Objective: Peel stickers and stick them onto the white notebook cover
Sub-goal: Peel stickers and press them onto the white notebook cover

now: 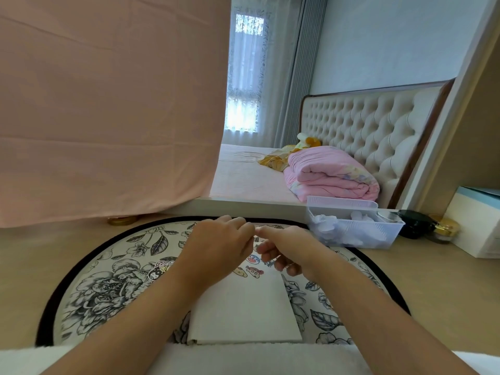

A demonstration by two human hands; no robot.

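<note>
I see 2 hands meeting fingertip to fingertip, the left hand and the right hand, fingers curled. I cannot tell what they pinch, if anything. The white notebook lies flat on a floral mat, below the hands. Its long axis points away from me, and its far end, bearing stickers, is equally near both hands.

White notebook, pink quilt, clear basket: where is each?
white notebook (243, 315), head view, bare cover middle.
pink quilt (330, 171), head view, folded side.
clear basket (373, 235), head view, front wall.
</note>
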